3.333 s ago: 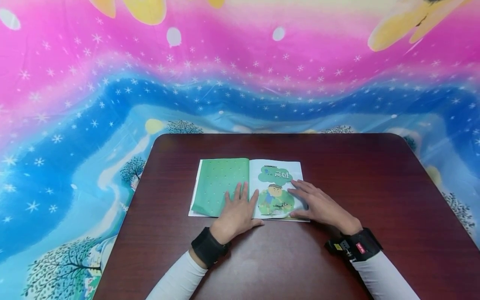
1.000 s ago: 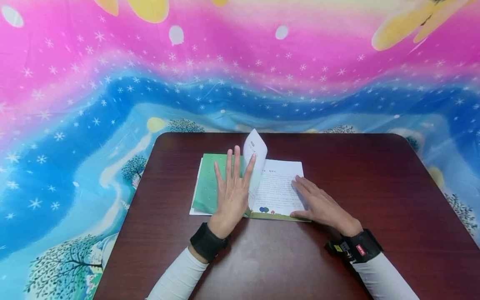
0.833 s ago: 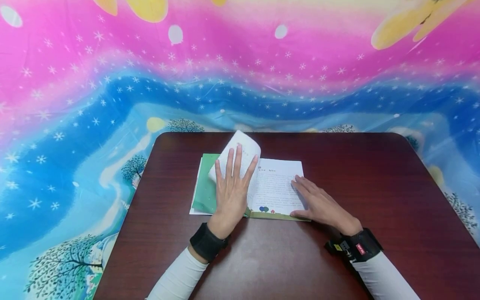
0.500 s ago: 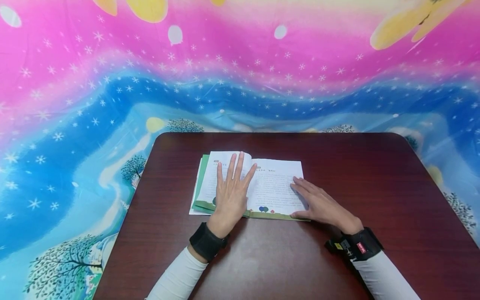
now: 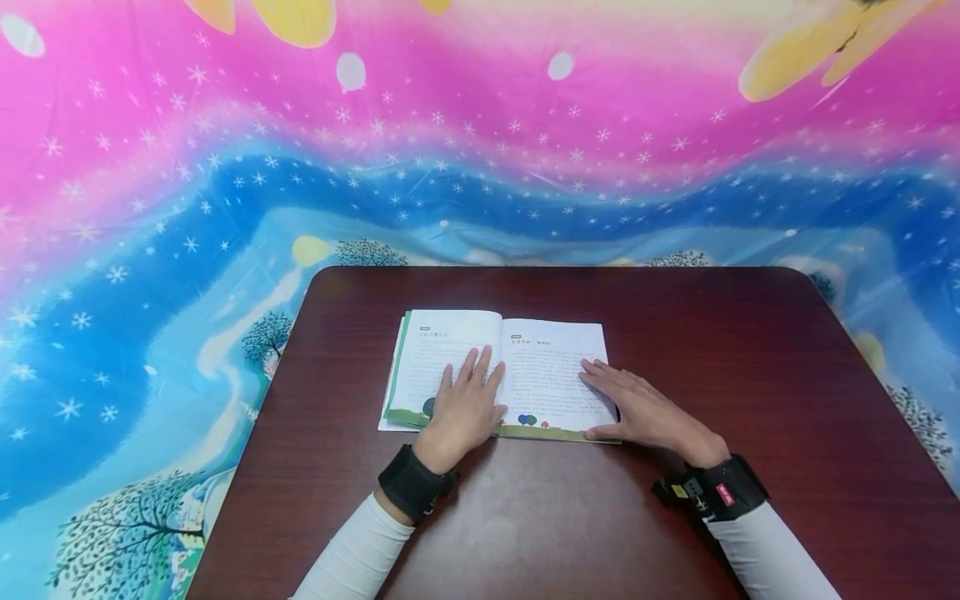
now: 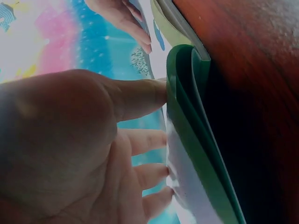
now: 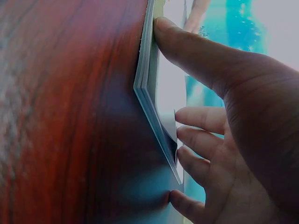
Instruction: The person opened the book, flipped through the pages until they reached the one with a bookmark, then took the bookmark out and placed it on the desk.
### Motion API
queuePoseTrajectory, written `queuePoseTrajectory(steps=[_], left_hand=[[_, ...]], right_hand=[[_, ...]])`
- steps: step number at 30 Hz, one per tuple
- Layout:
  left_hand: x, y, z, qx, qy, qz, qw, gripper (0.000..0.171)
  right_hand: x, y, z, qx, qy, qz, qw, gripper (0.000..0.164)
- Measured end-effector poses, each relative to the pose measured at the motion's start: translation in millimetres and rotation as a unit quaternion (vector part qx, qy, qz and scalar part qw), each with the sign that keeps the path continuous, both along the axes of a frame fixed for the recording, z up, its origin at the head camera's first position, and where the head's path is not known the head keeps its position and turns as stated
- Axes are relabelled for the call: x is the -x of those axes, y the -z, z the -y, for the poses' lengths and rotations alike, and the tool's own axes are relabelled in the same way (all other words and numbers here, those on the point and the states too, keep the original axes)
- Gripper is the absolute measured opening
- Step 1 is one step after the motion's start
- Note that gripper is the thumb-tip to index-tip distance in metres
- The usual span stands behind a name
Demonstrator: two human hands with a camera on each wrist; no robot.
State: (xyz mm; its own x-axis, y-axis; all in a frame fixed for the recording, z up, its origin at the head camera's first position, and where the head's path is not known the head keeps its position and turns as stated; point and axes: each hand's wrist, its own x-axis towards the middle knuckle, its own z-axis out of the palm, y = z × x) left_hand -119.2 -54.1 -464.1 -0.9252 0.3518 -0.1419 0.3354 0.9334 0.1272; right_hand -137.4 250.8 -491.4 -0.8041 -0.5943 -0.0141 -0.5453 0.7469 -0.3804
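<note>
An open book (image 5: 555, 375) lies on the table, with printed text on both white pages and a green strip with small trees along the bottom. My left hand (image 5: 462, 408) rests on the left page close to the spine, fingers spread. In the left wrist view its fingertips (image 6: 156, 203) touch the page, and the paper bulges up near the spine. Across the book, my right hand (image 5: 648, 412) lies at the right page's outer edge. Its thumb (image 7: 168, 30) touches the lower margin and several fingertips meet the page's side; a page edge lifts slightly there.
The dark red wooden table (image 5: 570, 525) extends on all sides of the book. Behind it hangs a pink and blue cloth (image 5: 480, 167) with snowflakes and trees. Each wrist wears a black band, the left band (image 5: 416, 483) and the right band (image 5: 727, 487).
The title page and then a green-bordered leaf have turned over to the left. My left hand swept the leaf down flat and drew back toward me. The right hand has stayed nearly still.
</note>
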Motion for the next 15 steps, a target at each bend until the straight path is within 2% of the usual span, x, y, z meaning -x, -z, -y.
queuePoseTrajectory(steps=[8,15], left_hand=[[-2.2,0.0,-0.4,-0.028,-0.012,0.042,0.9987,0.071],[-4.6,-1.4,-2.8,-0.020,0.014,0.046,0.9986,0.073]], right_hand=[[1.3,1.4,-1.4,0.002,-0.002,0.003,1.000,0.100],[3.0,1.9,-3.1,0.003,-0.005,0.005,1.000,0.103]])
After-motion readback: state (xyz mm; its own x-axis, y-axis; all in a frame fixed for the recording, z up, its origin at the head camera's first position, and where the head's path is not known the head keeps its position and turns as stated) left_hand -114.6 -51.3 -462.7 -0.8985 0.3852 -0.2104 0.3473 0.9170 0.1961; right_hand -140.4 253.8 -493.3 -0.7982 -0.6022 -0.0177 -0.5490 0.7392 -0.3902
